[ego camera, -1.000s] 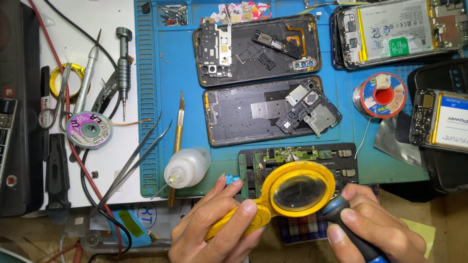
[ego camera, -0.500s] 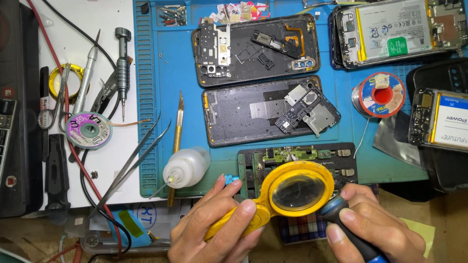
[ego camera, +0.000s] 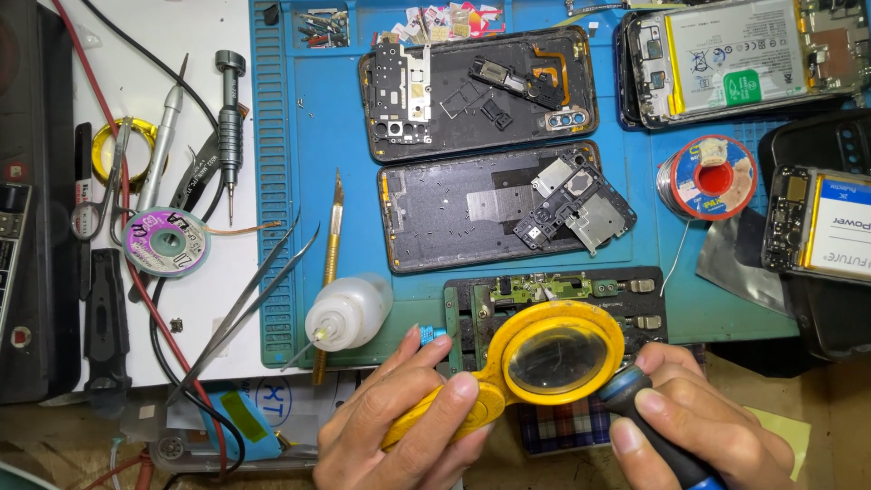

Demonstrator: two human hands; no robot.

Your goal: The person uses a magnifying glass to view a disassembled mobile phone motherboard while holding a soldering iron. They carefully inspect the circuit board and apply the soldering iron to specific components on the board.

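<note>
At table's near edge, left hand (ego camera: 399, 426) fingers clamped on yellow magnifier (ego camera: 535, 363) handle, lens over green board (ego camera: 544, 289) in black holder (ego camera: 644, 304). Right hand (ego camera: 699, 426) fingers wrapped round blue-black tool (ego camera: 649, 426). Magnifier likely light, rigid, glass fragile; grip by handle. White-labelled battery in opened phone (ego camera: 735, 59) far right; purple-labelled wick spool (ego camera: 165, 241) left.

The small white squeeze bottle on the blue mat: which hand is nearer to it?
Left. The left hand, holding the yellow magnifying glass, lies just below the white squeeze bottle. The right hand, gripping a blue-black tool handle, is far to its right.
</note>
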